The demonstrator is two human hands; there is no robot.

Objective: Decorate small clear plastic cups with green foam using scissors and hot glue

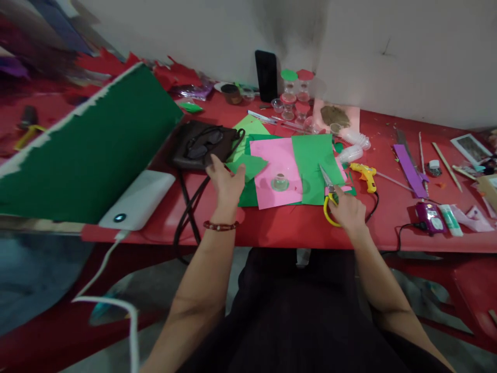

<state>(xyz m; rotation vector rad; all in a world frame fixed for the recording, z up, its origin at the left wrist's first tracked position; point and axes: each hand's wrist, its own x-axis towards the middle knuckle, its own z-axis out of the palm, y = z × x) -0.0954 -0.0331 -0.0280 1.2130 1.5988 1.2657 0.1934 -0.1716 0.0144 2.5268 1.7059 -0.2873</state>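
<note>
My left hand (227,182) lies over the edge of a green paper piece (250,166), fingers curled on it, beside a dark brown bag (202,145). My right hand (347,210) grips yellow-handled scissors (330,199), blades pointing up over a green paper sheet (312,166). A pink paper sheet (275,171) lies between the hands with a small clear plastic cup (279,182) on it. All rests on a red table (279,230).
A big green sheet (85,150) tilts up at left above a white power bank (137,199) with cable. A yellow glue gun (365,175), purple strip (409,168), black phone (266,75), small cups and craft scraps crowd the back and right.
</note>
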